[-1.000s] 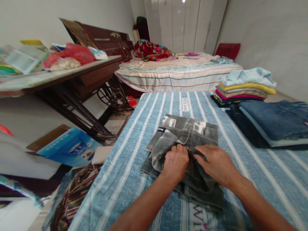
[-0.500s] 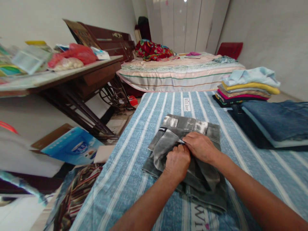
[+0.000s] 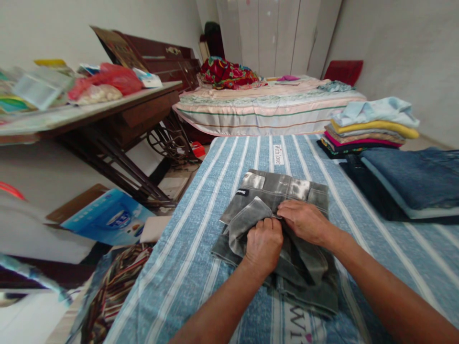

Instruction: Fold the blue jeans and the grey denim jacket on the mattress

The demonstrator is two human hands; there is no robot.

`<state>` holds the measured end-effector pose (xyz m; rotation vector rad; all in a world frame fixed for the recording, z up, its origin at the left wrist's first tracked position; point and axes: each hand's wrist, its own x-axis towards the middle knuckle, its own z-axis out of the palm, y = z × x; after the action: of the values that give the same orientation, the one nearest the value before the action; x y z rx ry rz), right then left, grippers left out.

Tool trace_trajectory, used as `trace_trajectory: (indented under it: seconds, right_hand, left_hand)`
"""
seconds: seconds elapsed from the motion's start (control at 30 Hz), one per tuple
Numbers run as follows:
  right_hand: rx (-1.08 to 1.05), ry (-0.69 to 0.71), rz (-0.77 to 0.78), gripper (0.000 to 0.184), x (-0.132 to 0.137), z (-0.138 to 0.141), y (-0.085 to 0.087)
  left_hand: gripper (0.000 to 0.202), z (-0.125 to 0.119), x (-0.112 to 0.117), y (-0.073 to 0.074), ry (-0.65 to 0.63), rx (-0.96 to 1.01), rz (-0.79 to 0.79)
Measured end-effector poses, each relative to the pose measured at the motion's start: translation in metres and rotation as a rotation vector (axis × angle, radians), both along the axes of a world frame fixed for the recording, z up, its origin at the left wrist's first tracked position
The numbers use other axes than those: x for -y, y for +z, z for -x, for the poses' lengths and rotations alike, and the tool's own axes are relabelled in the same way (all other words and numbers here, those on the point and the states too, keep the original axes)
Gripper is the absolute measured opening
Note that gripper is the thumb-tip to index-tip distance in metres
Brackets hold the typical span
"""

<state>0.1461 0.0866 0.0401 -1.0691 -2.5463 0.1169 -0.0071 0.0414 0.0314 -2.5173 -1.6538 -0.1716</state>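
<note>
grey jeans (image 3: 287,187) folded, centre frame, on striped bed (image 3: 362,229). left grip (image 3: 263,243) fisted, pinching a fold. right grip (image 3: 304,222) fingers curled on the same fold, touching left.

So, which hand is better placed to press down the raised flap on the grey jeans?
Probably the left hand: it is curled right at the raised flap of the grey jeans, while the right hand lies further right.

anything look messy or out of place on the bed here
Mainly the grey jeans: their layers lie skewed and bunched at the lower left, one flap pinched in the left hand, the right hand beside it. The light blue garment crowning the clothes stack is rumpled.
</note>
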Motion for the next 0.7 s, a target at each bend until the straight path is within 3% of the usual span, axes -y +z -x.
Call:
trace_trajectory:
  seconds: [0.23, 0.7]
  right_hand:
    - [-0.002, -0.05, 0.017, 0.025, 0.005, 0.001, -0.009]
    - [-0.113, -0.046, -0.107, 0.03, 0.009, 0.0, -0.024]
  left_hand:
    - [0.015, 0.001, 0.001, -0.001, 0.007, -0.003, -0.016]
    - [0.013, 0.0, 0.002, 0.0, 0.021, 0.014, 0.002]
